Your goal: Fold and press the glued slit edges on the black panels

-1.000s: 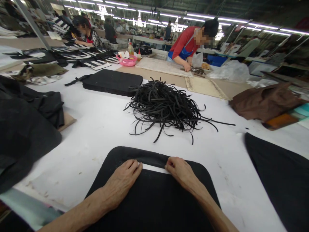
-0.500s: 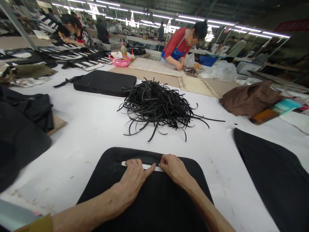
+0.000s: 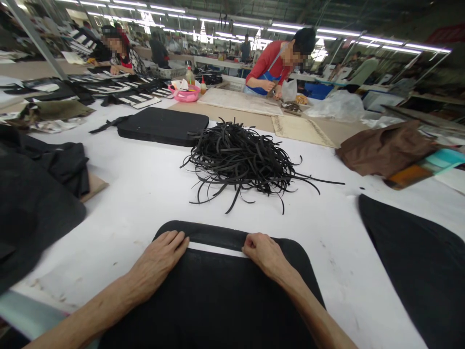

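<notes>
A black panel [image 3: 218,295] with rounded corners lies in front of me, with a long slot near its far edge. Through the slot shows a white strip [image 3: 217,249]. My left hand [image 3: 163,252] rests on the panel at the slot's left end, fingers laid flat and the thumb beside the opening. At the right end, my right hand [image 3: 264,253] is closed, its fingertips pinched at the slot's edge. What exactly lies between those fingertips is hidden. Beyond the panel is a tangled heap of narrow black strips [image 3: 243,157].
Behind the heap lies a stack of black panels [image 3: 162,125]. Black fabric [image 3: 36,194] covers the left side; another black piece [image 3: 410,252] lies right, near a brown cloth [image 3: 385,148]. A pink basket [image 3: 184,93] stands farther back. Two people [image 3: 267,70] work across the tables.
My left hand has moved left along the slot, from its middle to its left end, uncovering more of the white strip. My right hand stays at the right end.
</notes>
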Action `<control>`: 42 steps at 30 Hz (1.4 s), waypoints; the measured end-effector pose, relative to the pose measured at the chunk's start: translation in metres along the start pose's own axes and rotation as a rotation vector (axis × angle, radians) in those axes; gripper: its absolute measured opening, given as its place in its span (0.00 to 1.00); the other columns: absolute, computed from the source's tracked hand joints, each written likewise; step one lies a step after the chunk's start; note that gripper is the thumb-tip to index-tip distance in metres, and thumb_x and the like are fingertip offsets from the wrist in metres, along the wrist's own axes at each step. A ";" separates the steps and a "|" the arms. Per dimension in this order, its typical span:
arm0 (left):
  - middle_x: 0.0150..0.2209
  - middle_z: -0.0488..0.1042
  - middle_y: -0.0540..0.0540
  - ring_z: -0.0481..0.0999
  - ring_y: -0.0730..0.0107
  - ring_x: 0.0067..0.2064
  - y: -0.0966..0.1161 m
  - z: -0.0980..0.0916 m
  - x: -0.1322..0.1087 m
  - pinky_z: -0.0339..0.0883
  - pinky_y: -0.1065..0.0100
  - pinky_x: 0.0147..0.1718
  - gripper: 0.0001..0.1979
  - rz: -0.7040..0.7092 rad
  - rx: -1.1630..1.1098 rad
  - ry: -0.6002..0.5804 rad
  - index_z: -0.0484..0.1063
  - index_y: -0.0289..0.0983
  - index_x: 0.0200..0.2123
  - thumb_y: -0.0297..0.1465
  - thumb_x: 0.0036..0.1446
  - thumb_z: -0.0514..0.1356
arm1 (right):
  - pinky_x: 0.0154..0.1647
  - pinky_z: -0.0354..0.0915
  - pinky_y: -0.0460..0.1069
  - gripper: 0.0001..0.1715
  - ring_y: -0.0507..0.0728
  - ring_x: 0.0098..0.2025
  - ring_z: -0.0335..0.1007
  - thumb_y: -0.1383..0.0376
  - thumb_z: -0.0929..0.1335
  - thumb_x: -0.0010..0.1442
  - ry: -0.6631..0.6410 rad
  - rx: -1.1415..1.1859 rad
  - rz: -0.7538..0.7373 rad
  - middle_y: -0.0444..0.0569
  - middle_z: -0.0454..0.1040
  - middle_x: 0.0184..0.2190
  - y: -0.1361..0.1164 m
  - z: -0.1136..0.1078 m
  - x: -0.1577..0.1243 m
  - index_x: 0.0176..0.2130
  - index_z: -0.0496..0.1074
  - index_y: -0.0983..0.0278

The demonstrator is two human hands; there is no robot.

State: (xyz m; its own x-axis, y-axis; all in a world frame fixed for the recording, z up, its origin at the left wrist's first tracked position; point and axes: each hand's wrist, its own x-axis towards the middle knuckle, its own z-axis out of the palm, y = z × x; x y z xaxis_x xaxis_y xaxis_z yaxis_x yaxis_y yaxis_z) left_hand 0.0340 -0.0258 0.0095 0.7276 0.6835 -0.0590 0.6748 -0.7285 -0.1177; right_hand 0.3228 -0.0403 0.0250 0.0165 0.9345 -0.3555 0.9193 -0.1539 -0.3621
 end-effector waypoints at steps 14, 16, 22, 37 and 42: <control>0.46 0.64 0.40 0.62 0.58 0.44 0.093 -0.008 0.062 0.61 0.60 0.45 0.24 0.171 -0.253 -0.003 0.60 0.28 0.52 0.21 0.48 0.53 | 0.28 0.52 0.46 0.05 0.54 0.30 0.66 0.70 0.65 0.50 0.018 0.044 -0.070 0.44 0.71 0.25 -0.008 0.005 -0.002 0.25 0.69 0.62; 0.47 0.63 0.41 0.61 0.59 0.45 0.092 -0.002 0.063 0.60 0.61 0.46 0.26 0.158 -0.265 0.009 0.59 0.29 0.53 0.18 0.47 0.53 | 0.28 0.53 0.45 0.04 0.52 0.29 0.64 0.70 0.66 0.51 0.018 0.075 -0.138 0.41 0.70 0.25 -0.001 0.003 -0.005 0.26 0.68 0.61; 0.53 0.59 0.42 0.58 0.60 0.49 0.087 0.005 0.058 0.57 0.62 0.50 0.33 0.142 -0.286 -0.005 0.55 0.33 0.56 0.16 0.43 0.53 | 0.34 0.55 0.44 0.06 0.51 0.33 0.62 0.72 0.65 0.57 0.085 0.086 -0.290 0.41 0.66 0.32 0.033 -0.003 -0.025 0.34 0.64 0.61; 0.46 0.65 0.36 0.65 0.56 0.45 0.105 -0.003 0.059 0.62 0.59 0.46 0.22 0.191 0.048 0.111 0.64 0.24 0.50 0.16 0.51 0.47 | 0.35 0.56 0.46 0.08 0.53 0.33 0.65 0.69 0.62 0.62 0.089 -0.155 -0.230 0.44 0.68 0.30 0.046 -0.011 -0.027 0.30 0.65 0.63; 0.43 0.65 0.38 0.65 0.58 0.41 0.110 -0.001 0.060 0.63 0.58 0.42 0.25 0.175 0.090 0.139 0.61 0.27 0.54 0.16 0.51 0.48 | 0.32 0.54 0.48 0.08 0.56 0.33 0.68 0.70 0.62 0.60 0.056 -0.205 -0.095 0.49 0.71 0.30 0.038 -0.014 -0.023 0.29 0.67 0.64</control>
State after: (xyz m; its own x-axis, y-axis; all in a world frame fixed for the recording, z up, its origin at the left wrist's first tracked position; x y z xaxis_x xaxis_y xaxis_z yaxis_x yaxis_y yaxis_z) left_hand 0.1522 -0.0649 -0.0064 0.8465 0.5300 0.0499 0.5280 -0.8240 -0.2057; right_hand 0.3629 -0.0630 0.0314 -0.0574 0.9591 -0.2772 0.9783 -0.0014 -0.2074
